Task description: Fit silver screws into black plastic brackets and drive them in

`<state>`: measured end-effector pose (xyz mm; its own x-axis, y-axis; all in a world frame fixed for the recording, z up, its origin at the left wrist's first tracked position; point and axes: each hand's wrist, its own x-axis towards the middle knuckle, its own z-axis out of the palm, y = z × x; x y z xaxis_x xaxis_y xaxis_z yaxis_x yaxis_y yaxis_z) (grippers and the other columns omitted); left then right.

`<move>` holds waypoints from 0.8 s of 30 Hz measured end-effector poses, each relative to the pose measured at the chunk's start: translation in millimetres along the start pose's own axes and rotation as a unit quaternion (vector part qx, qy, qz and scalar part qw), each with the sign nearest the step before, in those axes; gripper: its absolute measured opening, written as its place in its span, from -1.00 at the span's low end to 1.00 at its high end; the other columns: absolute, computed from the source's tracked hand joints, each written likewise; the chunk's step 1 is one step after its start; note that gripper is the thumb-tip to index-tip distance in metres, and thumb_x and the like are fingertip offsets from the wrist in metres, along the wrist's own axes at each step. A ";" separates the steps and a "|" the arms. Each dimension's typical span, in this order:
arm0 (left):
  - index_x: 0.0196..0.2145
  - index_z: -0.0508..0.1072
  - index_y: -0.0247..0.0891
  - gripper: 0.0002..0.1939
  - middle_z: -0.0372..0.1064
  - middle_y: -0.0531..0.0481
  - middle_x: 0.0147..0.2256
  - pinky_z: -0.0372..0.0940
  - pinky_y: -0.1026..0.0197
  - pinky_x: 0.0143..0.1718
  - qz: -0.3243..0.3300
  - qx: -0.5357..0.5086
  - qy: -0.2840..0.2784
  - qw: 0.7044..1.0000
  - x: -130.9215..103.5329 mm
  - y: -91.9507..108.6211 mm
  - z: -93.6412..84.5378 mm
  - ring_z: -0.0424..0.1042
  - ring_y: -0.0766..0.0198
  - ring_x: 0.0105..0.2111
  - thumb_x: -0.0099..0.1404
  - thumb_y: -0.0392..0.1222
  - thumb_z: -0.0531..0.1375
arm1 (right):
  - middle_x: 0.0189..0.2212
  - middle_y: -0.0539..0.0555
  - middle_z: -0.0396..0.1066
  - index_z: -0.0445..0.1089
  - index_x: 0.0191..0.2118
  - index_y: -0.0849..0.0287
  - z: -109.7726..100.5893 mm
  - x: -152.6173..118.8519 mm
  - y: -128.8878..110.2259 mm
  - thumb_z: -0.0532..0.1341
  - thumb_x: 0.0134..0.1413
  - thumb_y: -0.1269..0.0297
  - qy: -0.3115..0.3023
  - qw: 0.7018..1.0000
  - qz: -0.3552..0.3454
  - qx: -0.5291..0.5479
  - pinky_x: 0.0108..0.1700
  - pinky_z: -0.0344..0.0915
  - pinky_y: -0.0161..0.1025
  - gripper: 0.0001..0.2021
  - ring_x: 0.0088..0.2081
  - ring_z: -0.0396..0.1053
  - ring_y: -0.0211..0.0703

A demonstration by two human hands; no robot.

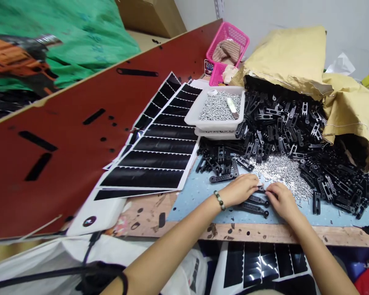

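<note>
My left hand (240, 189), with a beaded bracelet on the wrist, reaches over the blue mat (190, 205). Its fingers are closed at the end of a black plastic part (259, 189), largely covered by the fingers. My right hand (281, 199) is close by on the right, its thumb and fingertips pinched at the same spot; what they grip is too small to make out. Just below, more black arm-shaped parts (252, 208) lie side by side. Behind my hands spreads a pile of small silver screws (283, 174).
Black plastic parts (273, 127) heap up behind, spilling from yellow sacks (289, 57). A white tray of screws (218, 106) stands behind my left hand. Black sticker sheets (153, 151) lie left, beside a red board (80, 143). An orange drill (18, 57) is far left.
</note>
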<state>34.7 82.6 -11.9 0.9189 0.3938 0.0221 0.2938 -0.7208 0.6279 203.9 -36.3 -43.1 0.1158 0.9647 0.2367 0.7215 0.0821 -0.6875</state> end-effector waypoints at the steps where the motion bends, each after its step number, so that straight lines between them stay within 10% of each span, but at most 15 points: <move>1: -0.21 0.50 -0.21 -0.79 0.42 -0.05 -0.22 0.22 0.13 -0.07 0.000 0.002 -0.005 1.000 -1.9 1.1 0.2 0.37 0.18 -0.18 0.31 -0.30 0.07 | -0.31 0.10 0.39 0.39 -0.24 0.10 -1.3 9.9 -0.1 0.09 0.19 0.22 0.023 1.000 0.020 0.000 -0.17 0.29 -0.12 -0.84 -0.27 0.33 -0.09; 8: -0.08 0.43 -0.20 -0.74 0.42 -0.08 -0.14 0.23 0.07 0.03 -0.023 -0.029 0.041 0.998 -17.4 11.8 1.8 0.36 0.16 -0.08 0.30 -0.29 0.07 | -0.29 0.16 0.41 0.24 -0.03 0.22 10.8 96.5 -2.2 0.21 0.02 0.20 0.165 0.976 0.141 -0.006 -0.10 0.25 -0.06 -0.61 -0.21 0.34 -0.01; 15: -0.02 0.30 -0.26 -0.62 0.37 -0.13 -0.07 0.27 0.07 0.00 -0.123 -0.240 0.189 0.944 29.1 20.8 -6.2 0.34 0.12 -0.04 0.33 0.02 0.02 | -0.23 0.12 0.45 0.34 -0.12 0.15 4.1 51.9 -17.7 0.13 0.08 0.27 0.138 0.990 0.013 0.021 -0.09 0.30 -0.17 -0.77 -0.19 0.39 -0.09; 24: -0.31 0.28 -0.24 -0.62 0.35 0.04 -0.38 0.28 0.22 -0.38 -0.241 -0.373 0.111 0.889 29.4 4.9 -4.5 0.34 0.31 -0.47 0.17 0.16 0.09 | -0.28 0.19 0.47 0.38 -0.23 0.22 -143.6 43.1 71.8 0.02 0.10 0.38 0.182 0.938 0.217 -0.198 -0.10 0.29 -0.10 -0.79 -0.21 0.41 -0.03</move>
<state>62.0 93.2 -4.6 0.6340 0.7176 -0.2883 0.3067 0.1089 0.9456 358.7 -24.7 16.3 0.6314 0.7302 0.2610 0.7409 -0.4687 -0.4811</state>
